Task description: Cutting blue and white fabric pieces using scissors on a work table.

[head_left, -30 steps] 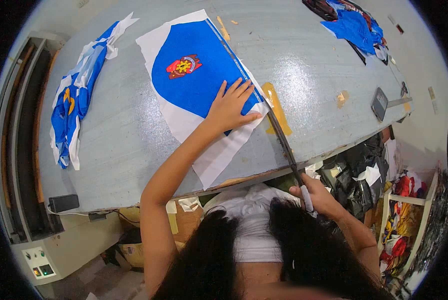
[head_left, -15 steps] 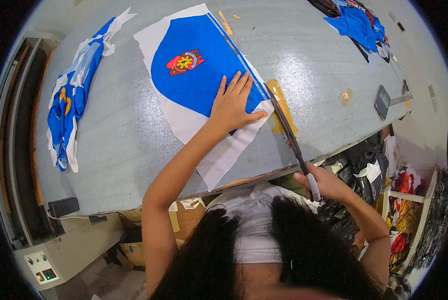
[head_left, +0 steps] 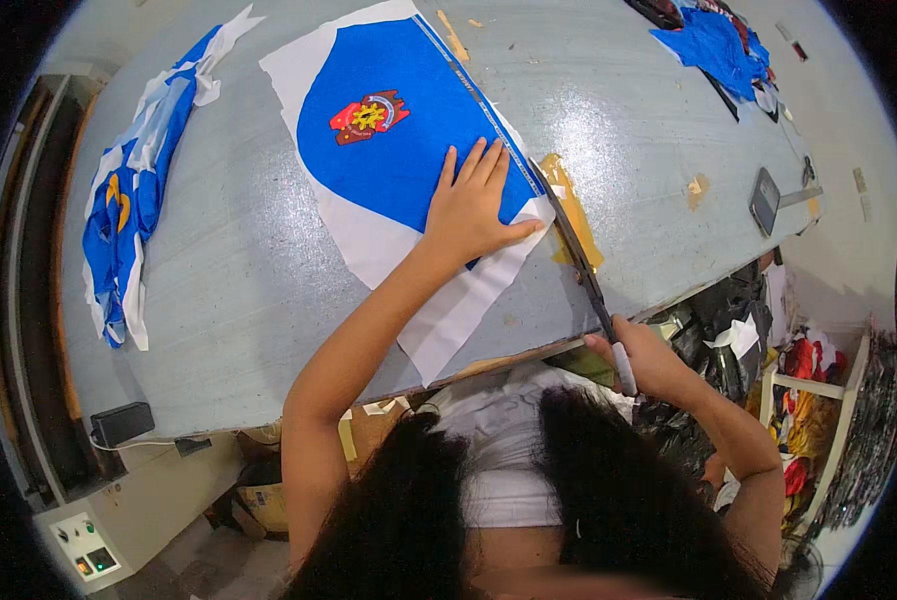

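Observation:
A blue cloth panel (head_left: 408,85) with white margins, a red and yellow emblem and a thin striped band along its right side lies flat on the grey table. My left hand (head_left: 470,205) presses on its lower right part, palm down with fingers stretched out. Long dark scissors (head_left: 580,255) with a pale wrapped handle are gripped in my right hand (head_left: 648,360) at the table's near edge. Their blades point up and left, alongside the panel's lower right edge. How far apart the blades are is hard to make out.
Crumpled blue and white cloth (head_left: 138,190) lies on the left, above a black box (head_left: 122,424) with a cable. At the far right are a blue cloth pile (head_left: 713,55) and a phone-like device (head_left: 765,203). Black plastic bags (head_left: 738,300) and a shelf of cloth (head_left: 813,385) stand below right.
The view has shifted slightly. The scissors have edged a little farther up along the panel's right edge, and my right hand has risen slightly. My left hand stays flat on the cloth.

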Tool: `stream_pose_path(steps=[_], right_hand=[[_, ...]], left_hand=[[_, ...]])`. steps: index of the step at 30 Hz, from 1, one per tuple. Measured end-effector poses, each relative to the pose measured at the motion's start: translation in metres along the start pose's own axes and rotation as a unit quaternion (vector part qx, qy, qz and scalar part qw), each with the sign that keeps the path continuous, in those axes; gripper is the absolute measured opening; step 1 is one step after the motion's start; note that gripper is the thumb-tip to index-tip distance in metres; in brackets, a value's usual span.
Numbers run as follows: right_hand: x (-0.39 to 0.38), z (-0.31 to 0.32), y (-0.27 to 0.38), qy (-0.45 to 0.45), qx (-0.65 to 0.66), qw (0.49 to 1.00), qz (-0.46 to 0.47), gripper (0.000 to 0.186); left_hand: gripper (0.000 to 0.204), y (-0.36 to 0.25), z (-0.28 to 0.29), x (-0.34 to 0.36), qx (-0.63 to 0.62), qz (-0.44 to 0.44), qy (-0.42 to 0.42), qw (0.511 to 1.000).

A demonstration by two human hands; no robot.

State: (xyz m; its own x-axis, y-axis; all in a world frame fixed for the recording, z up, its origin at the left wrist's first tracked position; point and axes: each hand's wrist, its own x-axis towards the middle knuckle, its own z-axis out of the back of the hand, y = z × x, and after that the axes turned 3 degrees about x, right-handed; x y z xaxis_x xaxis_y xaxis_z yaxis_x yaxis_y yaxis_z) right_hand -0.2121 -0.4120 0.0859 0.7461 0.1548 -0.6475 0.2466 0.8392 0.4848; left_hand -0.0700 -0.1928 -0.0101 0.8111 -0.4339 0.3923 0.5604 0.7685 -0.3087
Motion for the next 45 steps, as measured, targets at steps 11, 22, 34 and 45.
stream_pose_path(steps=[11,22,34,45], right_hand=[[0.014,0.018,0.013,0.021,-0.061,0.998,-0.015,0.071],[0.018,0.015,0.019,0.014,-0.067,0.997,-0.034,0.068],[0.052,0.009,0.014,-0.063,-0.149,0.985,0.064,0.062],[0.059,0.034,0.047,0.081,0.045,0.996,-0.003,0.064]], left_hand=[[0.095,0.0,0.0,0.0,-0.004,0.011,-0.007,1.0],[0.094,0.001,-0.003,0.0,-0.005,0.006,-0.024,1.0],[0.1,0.001,-0.002,-0.001,0.001,0.019,-0.001,1.0],[0.098,0.001,-0.003,-0.001,-0.013,0.011,-0.015,1.0]])
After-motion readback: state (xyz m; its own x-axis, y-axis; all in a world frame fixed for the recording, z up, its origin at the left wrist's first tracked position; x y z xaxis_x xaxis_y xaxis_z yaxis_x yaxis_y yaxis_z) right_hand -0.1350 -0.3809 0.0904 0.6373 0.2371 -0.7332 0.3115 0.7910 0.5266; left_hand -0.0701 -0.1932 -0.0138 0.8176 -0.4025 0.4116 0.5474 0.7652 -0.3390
